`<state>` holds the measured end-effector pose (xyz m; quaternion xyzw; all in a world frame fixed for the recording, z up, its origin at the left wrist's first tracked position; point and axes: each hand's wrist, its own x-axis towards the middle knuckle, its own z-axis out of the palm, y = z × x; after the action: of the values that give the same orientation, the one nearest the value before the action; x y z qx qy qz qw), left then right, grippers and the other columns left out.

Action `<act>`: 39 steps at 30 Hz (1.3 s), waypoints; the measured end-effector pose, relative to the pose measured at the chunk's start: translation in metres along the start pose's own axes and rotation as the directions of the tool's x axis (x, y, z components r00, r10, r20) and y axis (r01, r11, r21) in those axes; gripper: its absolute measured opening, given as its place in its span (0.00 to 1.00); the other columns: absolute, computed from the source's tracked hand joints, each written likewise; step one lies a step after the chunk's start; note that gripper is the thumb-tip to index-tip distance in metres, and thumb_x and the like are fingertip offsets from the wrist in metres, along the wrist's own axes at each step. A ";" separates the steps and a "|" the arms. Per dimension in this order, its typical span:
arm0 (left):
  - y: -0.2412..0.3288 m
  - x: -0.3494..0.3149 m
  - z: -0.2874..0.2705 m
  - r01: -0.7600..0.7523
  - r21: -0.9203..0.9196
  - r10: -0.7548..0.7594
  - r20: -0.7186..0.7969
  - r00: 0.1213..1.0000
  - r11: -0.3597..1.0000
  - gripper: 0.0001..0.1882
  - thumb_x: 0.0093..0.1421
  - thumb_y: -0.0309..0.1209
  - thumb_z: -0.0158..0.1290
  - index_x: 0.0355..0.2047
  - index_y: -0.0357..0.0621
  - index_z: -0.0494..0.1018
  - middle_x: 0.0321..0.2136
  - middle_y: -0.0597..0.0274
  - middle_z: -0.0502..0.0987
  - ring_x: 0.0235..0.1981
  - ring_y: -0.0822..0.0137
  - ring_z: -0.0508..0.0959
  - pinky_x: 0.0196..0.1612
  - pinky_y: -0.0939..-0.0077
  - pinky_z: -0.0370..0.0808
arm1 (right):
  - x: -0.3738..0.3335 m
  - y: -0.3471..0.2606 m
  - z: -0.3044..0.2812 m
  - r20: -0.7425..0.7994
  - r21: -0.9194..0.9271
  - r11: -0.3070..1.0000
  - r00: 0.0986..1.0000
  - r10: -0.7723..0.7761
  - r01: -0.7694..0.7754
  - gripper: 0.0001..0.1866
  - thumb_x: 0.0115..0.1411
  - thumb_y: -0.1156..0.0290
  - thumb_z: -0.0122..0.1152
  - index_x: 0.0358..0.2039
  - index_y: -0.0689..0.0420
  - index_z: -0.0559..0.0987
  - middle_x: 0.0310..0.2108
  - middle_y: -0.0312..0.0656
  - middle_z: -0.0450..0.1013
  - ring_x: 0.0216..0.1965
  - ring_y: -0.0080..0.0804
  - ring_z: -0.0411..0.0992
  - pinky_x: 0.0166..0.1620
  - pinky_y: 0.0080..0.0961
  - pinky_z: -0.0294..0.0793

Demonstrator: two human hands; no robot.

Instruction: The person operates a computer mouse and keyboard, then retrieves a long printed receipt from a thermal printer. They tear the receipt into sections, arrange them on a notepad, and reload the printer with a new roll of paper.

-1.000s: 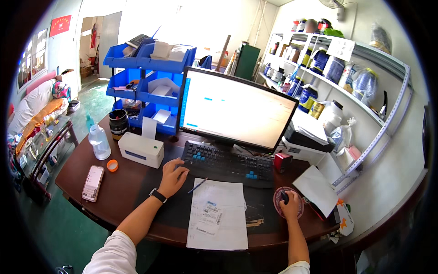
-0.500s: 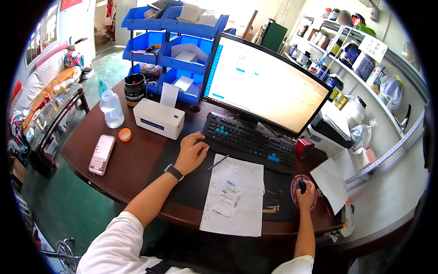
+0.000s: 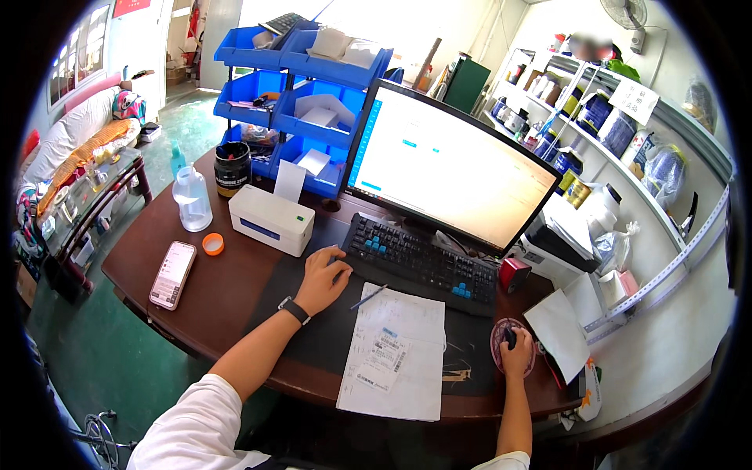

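My left hand (image 3: 323, 280) rests at the left end of the black keyboard (image 3: 423, 262), its fingers bent but apart and nothing held. A watch with a dark strap (image 3: 294, 310) is on that wrist. On a round patterned mouse pad (image 3: 497, 345), my right hand (image 3: 517, 354) is closed over a black computer mouse (image 3: 510, 337). Behind the keyboard stands a large lit monitor (image 3: 446, 172) with a mostly white page. A stack of paper (image 3: 419, 329) lies between my forearms, with a printed label (image 3: 385, 356) and a blue pen (image 3: 368, 297) on top.
Left on the brown desk (image 3: 196, 313) are a phone (image 3: 173, 274), an orange cap (image 3: 212, 244), a clear bottle (image 3: 193, 202), a black jar (image 3: 233, 168) and a white label printer (image 3: 272, 220). Blue bins (image 3: 321, 113) rise behind; a loaded shelf (image 3: 627, 149) runs along the right wall.
The whole view has tilted slightly, so the desk things sit a little lower. Both hands keep their places at the keyboard and mouse. A small box outline on the screen has faded.
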<state>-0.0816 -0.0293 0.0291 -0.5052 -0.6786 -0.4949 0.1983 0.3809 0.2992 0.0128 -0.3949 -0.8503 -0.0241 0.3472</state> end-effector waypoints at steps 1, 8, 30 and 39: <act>0.002 -0.001 -0.001 0.009 -0.014 -0.009 0.006 1.000 1.000 0.03 0.59 0.28 0.60 0.33 0.44 0.79 0.48 0.59 0.75 0.59 0.54 0.71 0.60 0.57 0.61 | -0.001 0.001 0.000 0.001 -0.003 1.000 1.000 0.004 -0.004 0.24 0.50 0.72 0.61 0.50 0.55 0.75 0.56 0.55 0.68 0.57 0.58 0.68 0.60 0.48 0.68; 0.002 -0.001 -0.002 0.014 -0.037 -0.014 -0.002 1.000 0.999 0.03 0.59 0.28 0.60 0.33 0.44 0.79 0.47 0.58 0.75 0.59 0.54 0.71 0.59 0.58 0.61 | -0.001 0.000 -0.001 0.011 0.005 1.000 1.000 0.018 -0.018 0.23 0.50 0.74 0.62 0.50 0.55 0.74 0.55 0.56 0.68 0.58 0.58 0.68 0.61 0.45 0.68; -0.002 -0.001 0.002 -0.027 -0.047 0.025 -0.039 0.999 0.999 0.02 0.57 0.25 0.61 0.32 0.44 0.79 0.45 0.58 0.78 0.56 0.51 0.75 0.57 0.57 0.69 | -0.006 0.017 0.004 -0.004 -0.037 0.999 1.000 -0.017 0.017 0.25 0.51 0.72 0.65 0.52 0.55 0.75 0.56 0.52 0.68 0.57 0.55 0.68 0.60 0.46 0.67; -0.012 -0.005 0.005 0.075 -0.026 -0.075 -0.002 0.997 0.997 0.18 0.62 0.30 0.58 0.53 0.42 0.76 0.51 0.53 0.79 0.60 0.53 0.72 0.61 0.56 0.64 | 0.000 -0.007 -0.008 -0.085 -0.036 0.996 0.994 0.073 -0.076 0.24 0.64 0.61 0.58 0.57 0.60 0.72 0.57 0.54 0.69 0.57 0.55 0.69 0.60 0.44 0.67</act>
<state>-0.0893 -0.0271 0.0176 -0.4814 -0.6901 -0.5116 0.1739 0.3808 0.2920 0.0201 -0.4317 -0.8191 -0.0441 0.3753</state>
